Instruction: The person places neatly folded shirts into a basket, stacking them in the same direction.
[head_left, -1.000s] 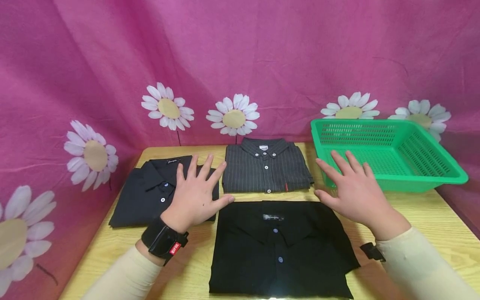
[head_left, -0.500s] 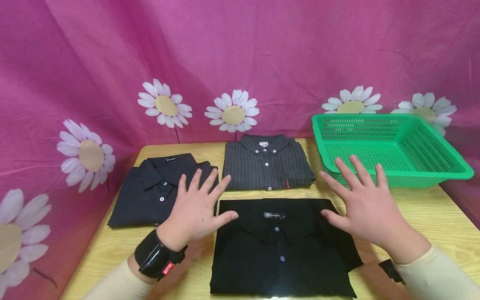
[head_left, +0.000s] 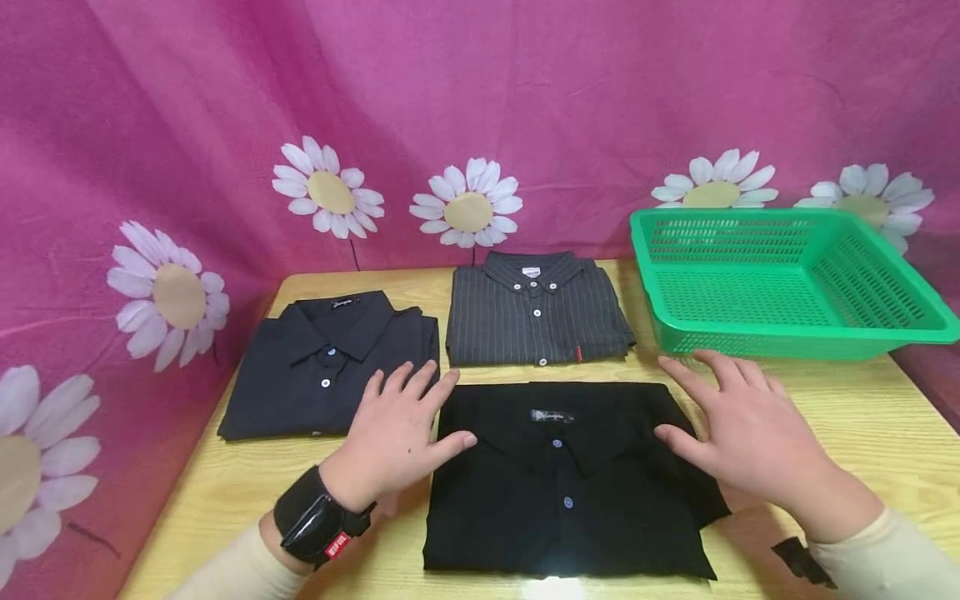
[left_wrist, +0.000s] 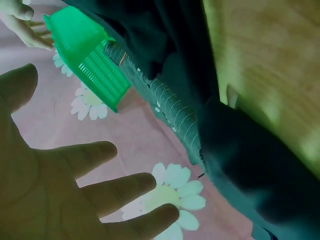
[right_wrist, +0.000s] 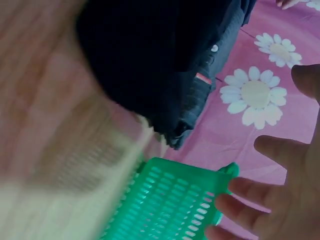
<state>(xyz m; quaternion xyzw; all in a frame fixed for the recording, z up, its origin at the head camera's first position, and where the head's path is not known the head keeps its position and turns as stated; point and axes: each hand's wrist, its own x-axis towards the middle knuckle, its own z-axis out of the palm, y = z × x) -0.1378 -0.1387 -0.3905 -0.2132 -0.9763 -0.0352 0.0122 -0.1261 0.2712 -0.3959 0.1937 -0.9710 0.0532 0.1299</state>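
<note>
In the head view a folded black shirt [head_left: 510, 533] lies at the front middle, collar facing away. My left hand [head_left: 393, 437], fingers spread, hovers between it and a folded navy shirt [head_left: 281, 404] on the left. At the black shirt's right edge hovers my right hand [head_left: 761, 437], its fingers loosely bent and pointing forward. Neither hand holds anything. Behind lies a folded dark striped shirt [head_left: 498, 333] with white buttons and a red tag. Both wrist views show bare fingers apart from the cloth: the left hand [left_wrist: 55, 195] and the right hand [right_wrist: 292, 195].
A green plastic basket [head_left: 795, 337] with slotted walls stands at the back right of the wooden table [head_left: 855, 425]. Nothing shows inside it. A pink curtain [head_left: 585, 125] with white daisies hangs behind and along the left side.
Both hands have drawn back slightly toward me and lowered; the right also moved right, and its fingers are less spread. The view has tilted a little. The shirts and basket stay in place.
</note>
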